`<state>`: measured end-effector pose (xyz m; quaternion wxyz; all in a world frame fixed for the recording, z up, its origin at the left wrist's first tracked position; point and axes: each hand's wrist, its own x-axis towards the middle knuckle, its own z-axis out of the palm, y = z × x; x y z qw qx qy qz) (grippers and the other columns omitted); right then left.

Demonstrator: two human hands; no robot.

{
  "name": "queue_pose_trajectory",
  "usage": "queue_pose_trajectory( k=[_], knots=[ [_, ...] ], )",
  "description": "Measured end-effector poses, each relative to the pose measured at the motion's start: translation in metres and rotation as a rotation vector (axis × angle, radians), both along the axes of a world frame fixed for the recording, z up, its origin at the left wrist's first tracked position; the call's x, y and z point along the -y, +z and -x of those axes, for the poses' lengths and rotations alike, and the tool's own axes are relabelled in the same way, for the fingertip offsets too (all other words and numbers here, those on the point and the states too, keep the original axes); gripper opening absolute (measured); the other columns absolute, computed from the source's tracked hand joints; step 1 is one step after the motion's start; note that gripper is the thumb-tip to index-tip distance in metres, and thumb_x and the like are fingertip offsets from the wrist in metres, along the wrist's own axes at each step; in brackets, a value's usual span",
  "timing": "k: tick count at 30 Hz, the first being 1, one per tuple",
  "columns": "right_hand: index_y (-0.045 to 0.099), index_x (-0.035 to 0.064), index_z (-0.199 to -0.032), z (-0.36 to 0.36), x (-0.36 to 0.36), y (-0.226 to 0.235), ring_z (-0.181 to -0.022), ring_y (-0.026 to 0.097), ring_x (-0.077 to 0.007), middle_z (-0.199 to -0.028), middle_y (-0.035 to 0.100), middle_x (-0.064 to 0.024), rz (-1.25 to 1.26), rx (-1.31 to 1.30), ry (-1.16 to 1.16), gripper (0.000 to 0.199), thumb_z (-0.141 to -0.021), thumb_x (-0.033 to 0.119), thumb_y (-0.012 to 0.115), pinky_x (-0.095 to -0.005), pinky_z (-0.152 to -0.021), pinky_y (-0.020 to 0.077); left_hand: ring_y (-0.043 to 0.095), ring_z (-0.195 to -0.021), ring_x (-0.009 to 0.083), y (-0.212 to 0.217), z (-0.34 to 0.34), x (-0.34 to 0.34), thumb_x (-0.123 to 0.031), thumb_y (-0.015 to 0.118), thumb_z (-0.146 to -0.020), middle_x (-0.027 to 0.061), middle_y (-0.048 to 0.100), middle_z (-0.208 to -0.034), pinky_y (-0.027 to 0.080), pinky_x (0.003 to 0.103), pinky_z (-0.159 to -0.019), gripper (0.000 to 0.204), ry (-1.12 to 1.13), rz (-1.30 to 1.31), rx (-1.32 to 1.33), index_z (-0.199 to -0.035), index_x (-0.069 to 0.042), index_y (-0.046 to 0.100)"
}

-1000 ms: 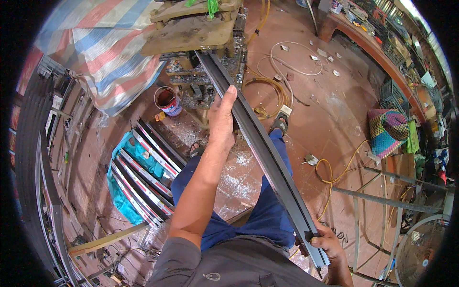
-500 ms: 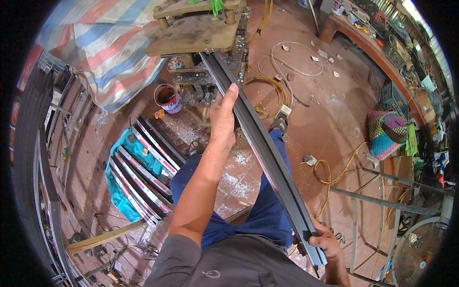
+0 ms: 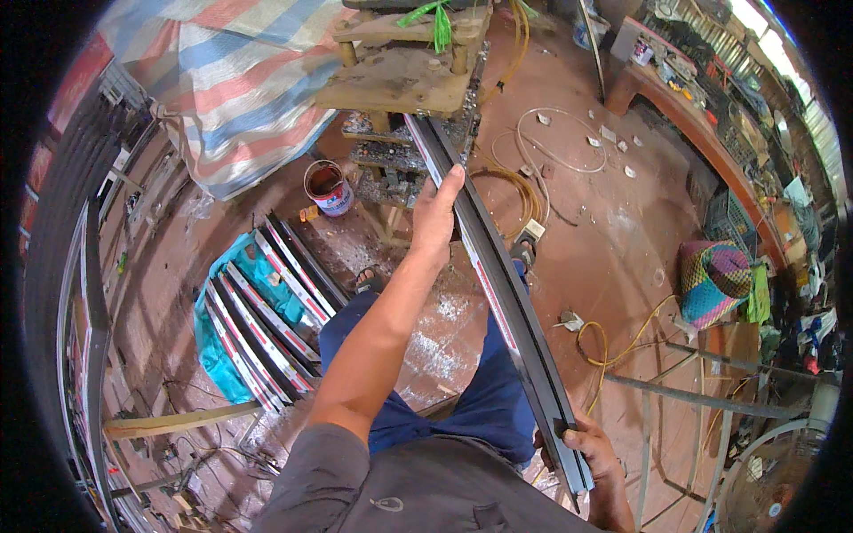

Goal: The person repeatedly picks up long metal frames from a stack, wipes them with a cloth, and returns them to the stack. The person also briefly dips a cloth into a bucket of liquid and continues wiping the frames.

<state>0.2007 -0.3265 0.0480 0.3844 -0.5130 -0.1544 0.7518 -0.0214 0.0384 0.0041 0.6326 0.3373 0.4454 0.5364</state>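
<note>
Head view: left hand (image 3: 435, 213) flat along a long metal rail (image 3: 498, 293), fingers extended — right hand (image 3: 586, 449) closed round its near end. Rail looks stiff, heavy, awkward; far end under wooden bench (image 3: 400, 80) — best supported at two points.

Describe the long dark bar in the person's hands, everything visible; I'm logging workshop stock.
The long dark bar looks like grey metal channel with a pale strip with red marks along one face. It slants from the wooden-topped stand down toward the person. The left hand rests flat on its upper part; the right hand grips its near end.
</note>
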Motion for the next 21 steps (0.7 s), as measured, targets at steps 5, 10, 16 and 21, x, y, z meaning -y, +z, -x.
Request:
queue_pose_trajectory(
  k=[5, 10, 16, 21],
  knots=[
    [0.025, 0.0156, -0.17, 0.007, 0.0, 0.002, -0.071, 0.069, -0.0202, -0.099, 0.072, -0.0188, -0.075, 0.021, 0.025, 0.11, -0.081, 0.048, 0.08, -0.0309, -0.062, 0.0562, 0.054, -0.13, 0.0218, -0.018, 0.015, 0.016, -0.061, 0.061, -0.102, 0.0081, 0.063, -0.137, 0.037, 0.038, -0.115, 0.076, -0.101, -0.015, -0.073, -0.151, -0.004, 0.052],
    [0.032, 0.0122, -0.165, 0.006, 0.0, 0.003, -0.076, 0.072, -0.026, -0.102, 0.072, -0.0204, -0.114, 0.005, 0.06, 0.1, -0.084, 0.044, 0.081, -0.0378, -0.067, 0.0598, 0.068, -0.094, 0.021, -0.113, 0.067, 0.092, -0.067, 0.056, -0.102, 0.0069, 0.066, -0.116, 0.055, 0.039, -0.076, 0.064, -0.497, 0.211, 0.186, -0.139, -0.014, 0.055],
    [0.05, 0.007, -0.148, 0.004, -0.01, 0.009, -0.078, 0.074, -0.0316, -0.102, 0.072, -0.0218, -0.103, 0.034, 0.118, 0.073, -0.087, 0.036, 0.08, -0.0441, -0.069, 0.0622, 0.065, -0.111, 0.0285, -0.233, 0.15, 0.243, -0.062, 0.059, -0.102, 0.0153, 0.059, -0.133, 0.056, 0.043, -0.09, 0.082, -0.488, 0.643, 0.25, -0.162, -0.013, 0.034],
    [0.058, 0.004, -0.137, 0.012, -0.007, 0.008, -0.075, 0.072, -0.0288, -0.099, 0.073, -0.0201, -0.124, 0.075, 0.035, 0.06, -0.088, 0.033, 0.079, -0.0416, -0.066, 0.0603, 0.066, -0.112, 0.0318, -0.266, 0.161, 0.269, -0.055, 0.064, -0.102, 0.019, 0.061, -0.135, 0.057, 0.044, -0.089, 0.079, -0.487, 0.545, 0.083, -0.16, -0.008, 0.037]
  ],
)
